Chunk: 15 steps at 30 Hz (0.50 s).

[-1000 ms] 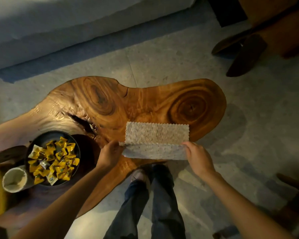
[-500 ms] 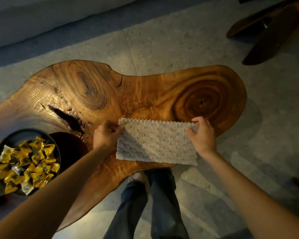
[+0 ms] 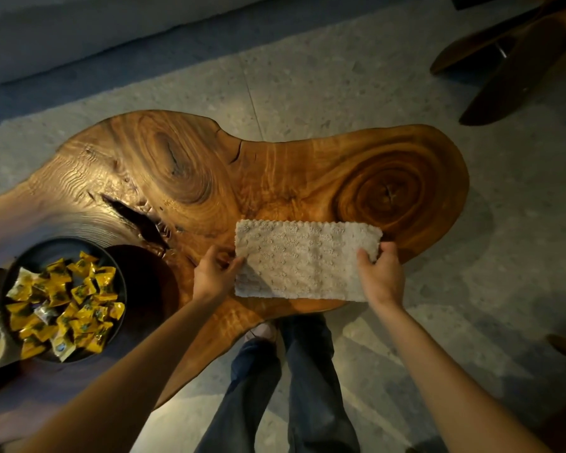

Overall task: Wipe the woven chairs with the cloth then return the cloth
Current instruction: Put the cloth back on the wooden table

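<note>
left hand (image 3: 213, 276) pinching left end | right hand (image 3: 380, 276) pinching right end | folded beige nubbly cloth (image 3: 304, 261) lying on live-edge wooden table (image 3: 275, 178), long axis spanning between hands

A low wooden table (image 3: 307, 178) with a wavy, slab-cut edge stands on a speckled grey stone floor (image 3: 520, 256). Warm light glints off its grain (rings and a dark crack show). A pale sofa (image 3: 79, 31) runs along the far side.
</note>
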Tool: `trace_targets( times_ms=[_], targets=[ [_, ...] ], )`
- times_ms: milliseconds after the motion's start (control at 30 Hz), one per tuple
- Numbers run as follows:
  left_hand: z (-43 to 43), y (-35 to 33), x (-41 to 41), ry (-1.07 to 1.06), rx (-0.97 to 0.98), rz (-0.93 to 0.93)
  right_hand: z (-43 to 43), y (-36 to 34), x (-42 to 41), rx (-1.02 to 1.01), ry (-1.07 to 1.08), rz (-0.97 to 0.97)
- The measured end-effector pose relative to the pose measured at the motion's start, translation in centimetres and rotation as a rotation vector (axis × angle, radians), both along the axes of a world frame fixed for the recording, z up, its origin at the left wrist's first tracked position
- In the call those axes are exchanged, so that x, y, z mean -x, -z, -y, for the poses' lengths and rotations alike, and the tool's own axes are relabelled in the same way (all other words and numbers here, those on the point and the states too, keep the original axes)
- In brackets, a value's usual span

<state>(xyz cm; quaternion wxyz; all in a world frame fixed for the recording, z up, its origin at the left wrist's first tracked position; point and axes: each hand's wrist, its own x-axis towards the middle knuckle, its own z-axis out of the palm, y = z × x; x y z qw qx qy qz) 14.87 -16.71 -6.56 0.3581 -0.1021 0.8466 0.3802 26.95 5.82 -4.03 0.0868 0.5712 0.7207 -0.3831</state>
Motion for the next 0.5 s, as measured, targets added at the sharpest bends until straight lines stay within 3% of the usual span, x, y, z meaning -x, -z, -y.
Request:
trace_targets(
  times_ms=[100,233,500],
  targets=[
    [0.3,-0.2,-0.1,-0.046,-0.1,0.141,2.1,-2.8,1.7,-0.103,-0.134,-0.142],
    [1.3,-0.7,-0.3,-0.04,-0.161,0.2,7.6,-3.7,4.3,-0.086,-0.318,-0.241],
    [3.2,-0.7,0.3,-0.068,-0.225,0.3,13.4,0.0,7.2,0.093,-0.504,-0.179]
  ],
)
